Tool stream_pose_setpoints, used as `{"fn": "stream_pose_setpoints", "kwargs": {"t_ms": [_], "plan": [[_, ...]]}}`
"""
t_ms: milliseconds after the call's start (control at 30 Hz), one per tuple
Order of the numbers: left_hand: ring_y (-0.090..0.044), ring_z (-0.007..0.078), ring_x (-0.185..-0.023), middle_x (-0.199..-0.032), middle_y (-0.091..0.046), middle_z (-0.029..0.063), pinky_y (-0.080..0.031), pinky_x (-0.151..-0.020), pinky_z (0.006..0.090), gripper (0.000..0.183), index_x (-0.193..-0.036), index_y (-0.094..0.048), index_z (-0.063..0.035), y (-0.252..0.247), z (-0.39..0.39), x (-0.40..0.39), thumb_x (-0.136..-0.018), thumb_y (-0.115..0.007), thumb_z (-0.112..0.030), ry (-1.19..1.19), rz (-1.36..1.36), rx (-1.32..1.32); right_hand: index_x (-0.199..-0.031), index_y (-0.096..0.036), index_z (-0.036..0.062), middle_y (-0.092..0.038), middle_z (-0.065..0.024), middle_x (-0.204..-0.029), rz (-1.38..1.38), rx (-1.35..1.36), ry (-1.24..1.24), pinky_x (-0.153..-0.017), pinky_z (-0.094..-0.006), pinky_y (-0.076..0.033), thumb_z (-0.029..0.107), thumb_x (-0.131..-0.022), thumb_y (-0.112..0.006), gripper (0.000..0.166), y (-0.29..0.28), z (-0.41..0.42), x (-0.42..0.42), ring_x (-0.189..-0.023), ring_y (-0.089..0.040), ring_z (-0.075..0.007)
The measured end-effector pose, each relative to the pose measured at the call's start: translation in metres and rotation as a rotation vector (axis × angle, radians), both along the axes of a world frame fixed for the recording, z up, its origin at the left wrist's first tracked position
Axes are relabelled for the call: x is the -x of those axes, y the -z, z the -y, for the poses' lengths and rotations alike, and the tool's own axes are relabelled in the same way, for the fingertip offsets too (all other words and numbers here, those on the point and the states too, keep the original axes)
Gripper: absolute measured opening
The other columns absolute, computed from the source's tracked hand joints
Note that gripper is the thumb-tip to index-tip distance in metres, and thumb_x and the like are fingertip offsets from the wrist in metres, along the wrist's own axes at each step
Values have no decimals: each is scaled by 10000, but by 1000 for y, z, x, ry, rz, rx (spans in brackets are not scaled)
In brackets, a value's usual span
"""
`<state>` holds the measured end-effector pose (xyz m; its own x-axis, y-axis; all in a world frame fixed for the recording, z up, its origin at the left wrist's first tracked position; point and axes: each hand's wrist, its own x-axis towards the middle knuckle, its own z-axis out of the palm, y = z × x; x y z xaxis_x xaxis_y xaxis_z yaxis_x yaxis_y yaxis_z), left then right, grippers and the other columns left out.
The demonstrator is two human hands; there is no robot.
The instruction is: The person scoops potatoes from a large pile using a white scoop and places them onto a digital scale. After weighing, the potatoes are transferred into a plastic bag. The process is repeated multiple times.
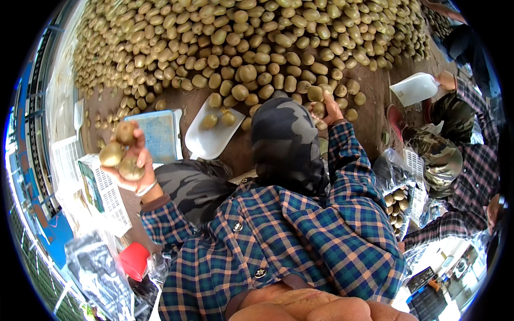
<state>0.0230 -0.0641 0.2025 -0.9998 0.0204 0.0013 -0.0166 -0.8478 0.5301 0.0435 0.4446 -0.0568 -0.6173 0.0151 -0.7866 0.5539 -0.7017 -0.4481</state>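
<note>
Three brown kiwifruit (110, 153) rest in my left hand (145, 172), raised beside my left knee. Out past my right knee, my right hand (332, 107) grips kiwifruit (315, 94) at the near edge of a large heap of kiwifruit (257, 40). How many it holds is partly hidden by the fingers. Between my hands, a white plastic scoop (202, 134) lies on the brown floor with a few kiwifruit in it. A blue-topped flat item (154, 134) with a pale rim sits left of the scoop, close to my left hand.
At right, a co-worker in a plaid shirt holds another white scoop (415, 88). A plastic-lined crate with kiwifruit (397, 206) stands between us. To my left are a white slotted crate (106, 192), a red object (134, 261) and clear plastic bags (96, 273).
</note>
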Motion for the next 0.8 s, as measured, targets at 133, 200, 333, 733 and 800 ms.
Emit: {"fn": "stream_pose_setpoints", "kwargs": {"t_ms": [133,200,333,733,800], "plan": [[-425,387,-1220,-1460,-241,291,-514,-554,291,710,-1269,-493,-79,-3,-23,9,-730,-822,-403,53,29,-119,-1306,-505,121,-543,-134,-1221,-179,193,45,-897,-559,-507,340,-967,-541,405,-30,0,30,-1085,-570,-339],[-463,386,-1205,-1454,-249,295,-545,-589,310,725,-1268,-492,-97,2,-28,10,-732,-802,-474,117,-21,-124,-1285,-515,72,-530,-132,-1242,-450,311,-88,-959,-611,-450,179,-944,-534,358,-74,9,55,-1153,-541,-372],[-424,422,-1292,-1438,-323,261,-549,-620,334,730,-1256,-512,-123,25,-43,26,-734,-760,-569,217,2,-332,-1302,-514,15,-581,-111,-1210,-760,54,-360,-903,-481,-555,-69,-845,-585,470,-169,63,110,-1090,-610,-272],[-440,435,-1228,-1240,-505,156,-429,-905,723,655,-1229,-525,-129,19,-33,11,-846,-552,-659,81,-308,-363,-1196,-595,36,-604,-36,-1128,-1450,-882,-848,-842,-276,-504,57,-790,-763,439,-292,289,116,-1033,-577,-127],[-504,413,-1126,-1154,-520,135,-439,-821,767,603,-1196,-526,-151,9,-38,8,-853,-554,-646,-1,-296,-418,-1207,-588,20,-601,-50,-1143,-1539,-881,-707,-854,-286,-500,45,-807,-737,429,-286,305,104,-1048,-576,-142]]}}
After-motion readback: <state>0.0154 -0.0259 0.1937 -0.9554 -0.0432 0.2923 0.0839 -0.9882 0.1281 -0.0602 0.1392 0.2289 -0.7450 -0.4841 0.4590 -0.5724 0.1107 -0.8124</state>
